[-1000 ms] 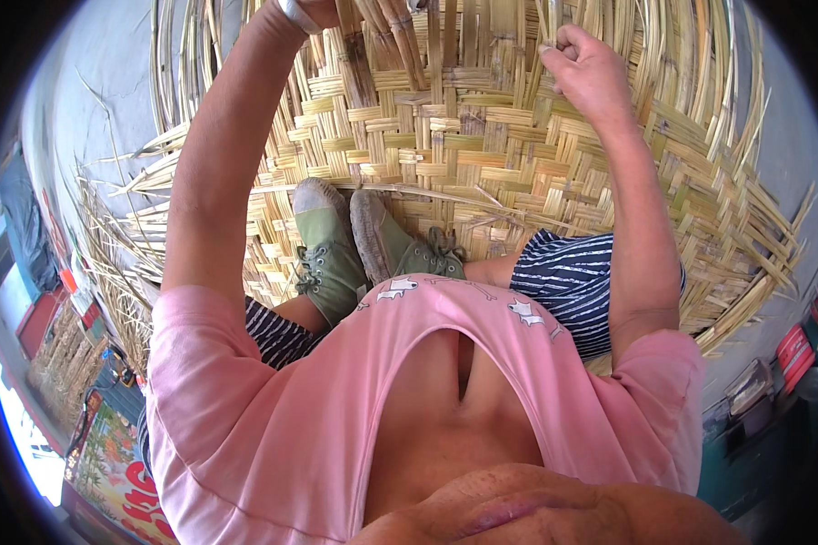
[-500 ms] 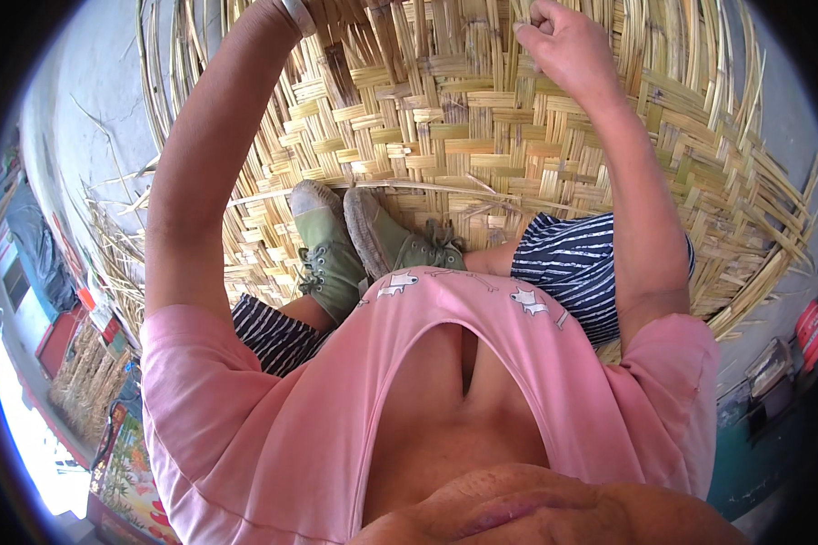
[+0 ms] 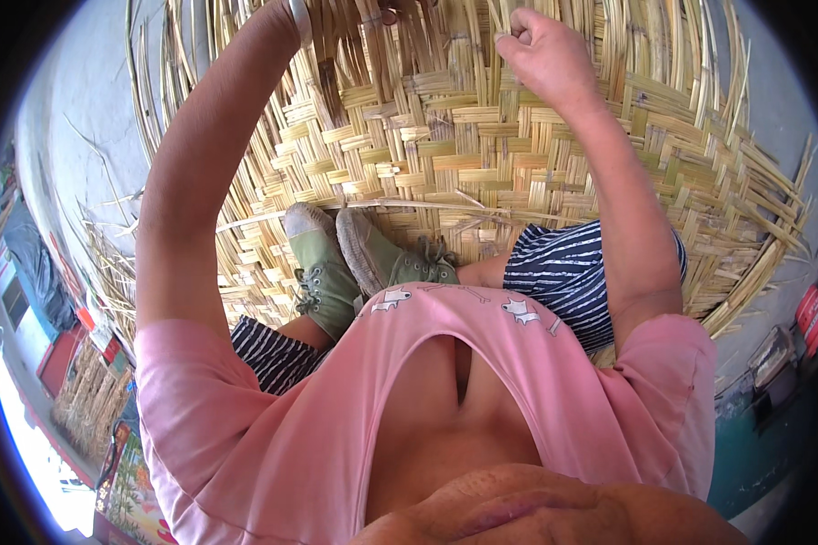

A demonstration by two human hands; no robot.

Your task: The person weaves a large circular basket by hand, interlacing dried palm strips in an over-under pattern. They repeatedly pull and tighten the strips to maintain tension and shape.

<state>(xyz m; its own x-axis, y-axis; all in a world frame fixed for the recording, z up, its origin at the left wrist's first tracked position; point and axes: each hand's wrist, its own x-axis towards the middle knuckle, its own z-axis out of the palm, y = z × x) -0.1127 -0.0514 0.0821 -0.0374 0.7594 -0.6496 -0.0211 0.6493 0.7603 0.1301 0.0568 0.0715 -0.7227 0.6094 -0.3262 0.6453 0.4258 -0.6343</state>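
At the top of the head view, a large woven bamboo mat fills the ground before the seated person, its flat strips crossed in a basket pattern and its unwoven strip ends fanning out along the upper and right margins. Right hand: raised over the upper part of the mat, fingers curled narrow and pinched on 1 thin strip that stands up from the weave. Left hand: cut off by the upper rim of the picture; only the wrist, ringed by a pale bracelet, and the forearm show, so its grip cannot be told, though it appears to reach into the loose strips near the mat's top edge. Both arms rise from the lower part of the picture, well apart, with the mat between them. 2 green laced shoes rest side by side on the mat just below its centre, soles turned toward the weave, and a long single strip lies across the mat just above the toes. Striped shorts cover both thighs; a pink shirt fills the lower foreground. Loose bamboo slivers lie scattered on the grey floor left of the mat.
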